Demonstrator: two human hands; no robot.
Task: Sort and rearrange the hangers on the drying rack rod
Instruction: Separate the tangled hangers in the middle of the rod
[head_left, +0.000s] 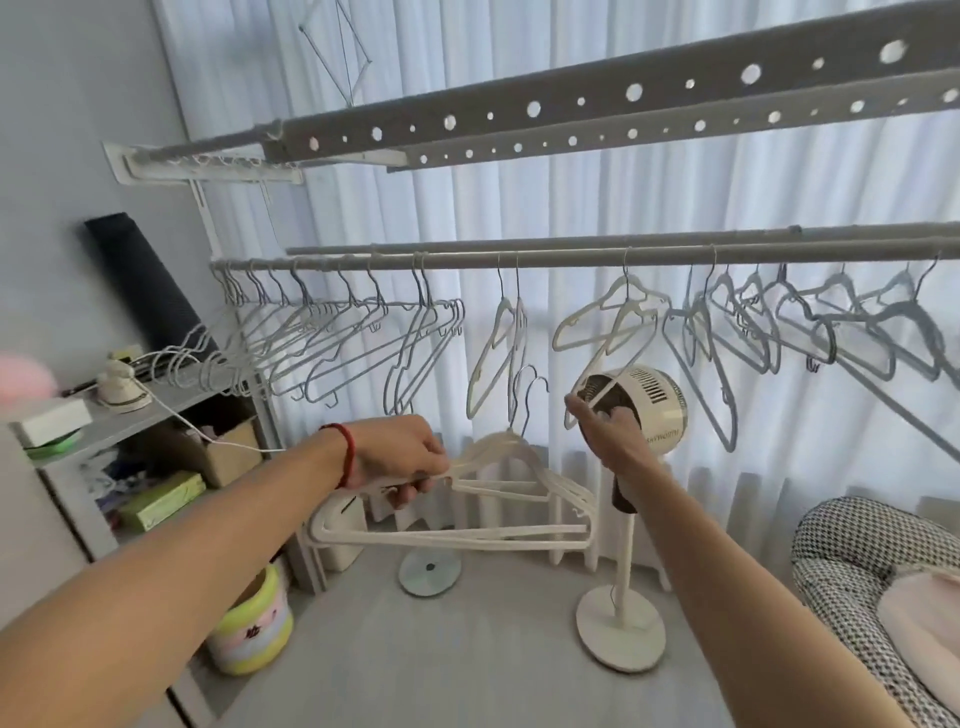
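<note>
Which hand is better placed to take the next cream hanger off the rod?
Right. The right hand already grips a cream hanger hooked on the rod; the left hand is full of collected hangers.

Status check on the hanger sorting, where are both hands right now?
Left hand grips a bundle of cream plastic hangers below the grey rod. Right hand grasps one hung cream hanger. White pedestal fan close behind.

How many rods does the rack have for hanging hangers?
2: the front rod, which carries the hangers, and a bare rod just behind it. More may lie out of view.
</note>
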